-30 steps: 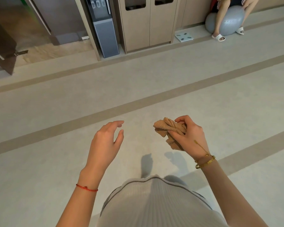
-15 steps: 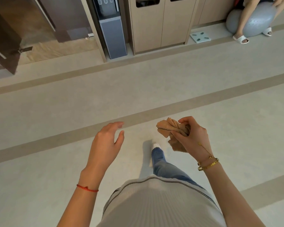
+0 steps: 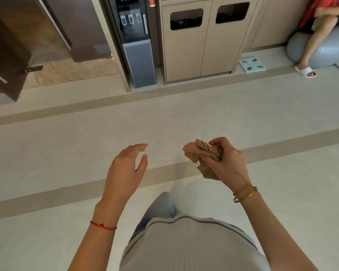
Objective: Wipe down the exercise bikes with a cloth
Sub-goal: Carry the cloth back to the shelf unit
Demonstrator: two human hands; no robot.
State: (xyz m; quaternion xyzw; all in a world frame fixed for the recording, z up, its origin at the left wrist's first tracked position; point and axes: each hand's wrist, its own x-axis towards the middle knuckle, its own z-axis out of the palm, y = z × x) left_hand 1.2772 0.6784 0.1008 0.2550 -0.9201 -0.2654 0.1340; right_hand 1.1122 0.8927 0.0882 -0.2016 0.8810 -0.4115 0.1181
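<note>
Overhead, pale flooring (image 3: 243,118) with darker tan stripes is filling most of the view, running up to a wall of fittings along the top. A dark wooden door (image 3: 6,55) is standing ajar at the far left. A light wood cabinet (image 3: 202,49) with two dark rectangular openings is standing at top centre, and just to its left a tall grey and black water dispenser (image 3: 137,42) is sitting in a recess. At the top right another person is sitting on a grey exercise ball (image 3: 321,53), wearing white slippers, with a small white bathroom scale (image 3: 252,64) lying on the floor between the ball and the cabinet.

Closer in, the wearer's light ribbed top (image 3: 190,245) and one jeans-clad leg (image 3: 160,208) are showing at the bottom. The left hand (image 3: 125,169) is hovering empty, fingers loosely spread and slightly curled, with a red string bracelet (image 3: 103,226) on the wrist. The right hand (image 3: 225,163) is clutching a crumpled tan cloth (image 3: 199,151), bunched between thumb and fingers and sticking out to the left of the fist, held in the air well above the floor. Gold bracelets (image 3: 245,194) are circling the right wrist. No exercise bike is showing in this view.
</note>
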